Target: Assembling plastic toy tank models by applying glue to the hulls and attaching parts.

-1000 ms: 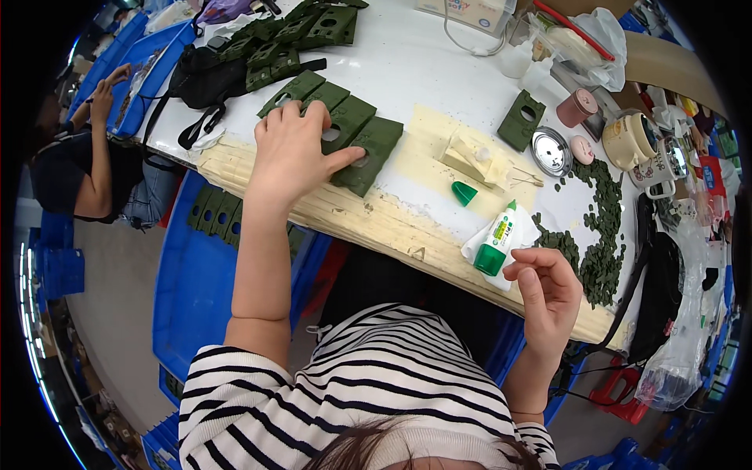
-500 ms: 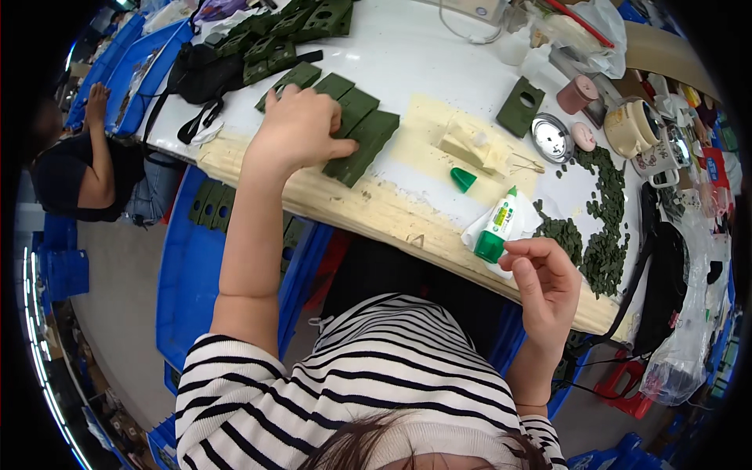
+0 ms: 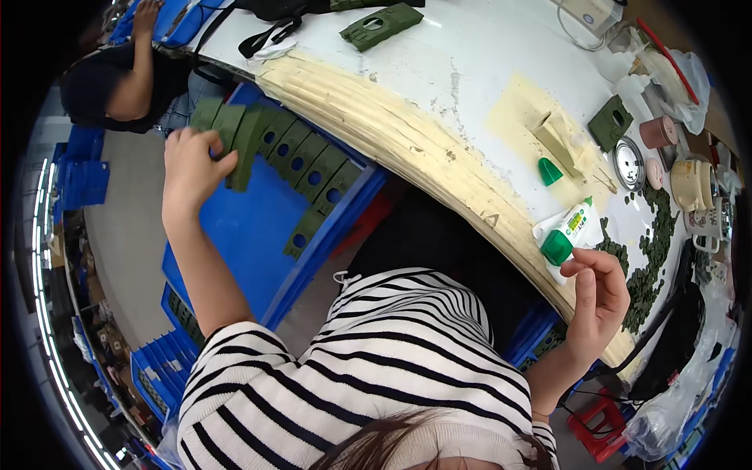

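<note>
At ten o'clock I have a seated co-worker [image 3: 92, 88] in dark clothing, and near eleven a black strapped bag [image 3: 274, 8]. Between two and three I see a pink cylindrical container [image 3: 658, 131] near a round silver lid [image 3: 629, 164]. Toward three I find a cream jar [image 3: 691, 186] just beside a white mug [image 3: 703, 223]. Past four I make out a red stool [image 3: 601, 448].

Panels [image 3: 248, 145] dark green; tray [image 3: 254, 227] blue; desk [image 3: 493, 47] white, front edge [image 3: 384, 125] pale yellow; shirt [image 3: 399, 352] white, black-striped.
</note>
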`<state>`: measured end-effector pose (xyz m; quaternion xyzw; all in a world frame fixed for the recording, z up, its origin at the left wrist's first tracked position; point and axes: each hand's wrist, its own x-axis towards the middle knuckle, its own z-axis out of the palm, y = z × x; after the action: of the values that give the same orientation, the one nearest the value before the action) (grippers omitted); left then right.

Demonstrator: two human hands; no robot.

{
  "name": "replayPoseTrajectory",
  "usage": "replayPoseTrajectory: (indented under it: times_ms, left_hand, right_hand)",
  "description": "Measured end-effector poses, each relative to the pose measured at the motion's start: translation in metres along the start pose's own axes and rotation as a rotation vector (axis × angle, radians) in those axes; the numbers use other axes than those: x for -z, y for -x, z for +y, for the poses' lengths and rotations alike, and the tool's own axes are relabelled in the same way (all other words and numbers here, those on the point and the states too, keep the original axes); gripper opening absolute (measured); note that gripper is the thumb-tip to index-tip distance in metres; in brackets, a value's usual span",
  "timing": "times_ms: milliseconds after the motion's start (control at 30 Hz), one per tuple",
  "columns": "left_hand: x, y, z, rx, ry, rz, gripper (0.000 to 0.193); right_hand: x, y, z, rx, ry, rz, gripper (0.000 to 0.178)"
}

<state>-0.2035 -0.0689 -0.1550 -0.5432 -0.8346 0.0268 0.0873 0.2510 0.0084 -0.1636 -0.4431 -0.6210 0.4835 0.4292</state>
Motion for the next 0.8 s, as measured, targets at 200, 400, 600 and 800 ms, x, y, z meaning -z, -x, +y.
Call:
replayPoseTrajectory:
  times_ms: [200, 400, 600, 800]
  left_hand:
    - [-0.089, 0.080, -0.069, 0.104, 0.033, -0.361, 0.029]
    - [-0.122, 0.091, -0.045, 0.058, 0.088, -0.334, 0.035]
    - [-0.107, 0.076, -0.019, 0.123, 0.089, -0.582, 0.035]
    - [-0.083, 0.062, -0.011, 0.153, 0.202, -0.716, 0.029]
  right_hand:
    - [-0.019, -0.004, -0.002, 0.021, -0.044, -0.100, 0.016]
    - [-0.024, 0.002, -0.006, 0.015, -0.021, -0.131, 0.016]
    - [-0.018, 0.011, -0.006, 0.007, 0.008, -0.101, 0.016]
    - [-0.017, 0.014, -0.004, -0.014, 0.010, -0.092, 0.015]
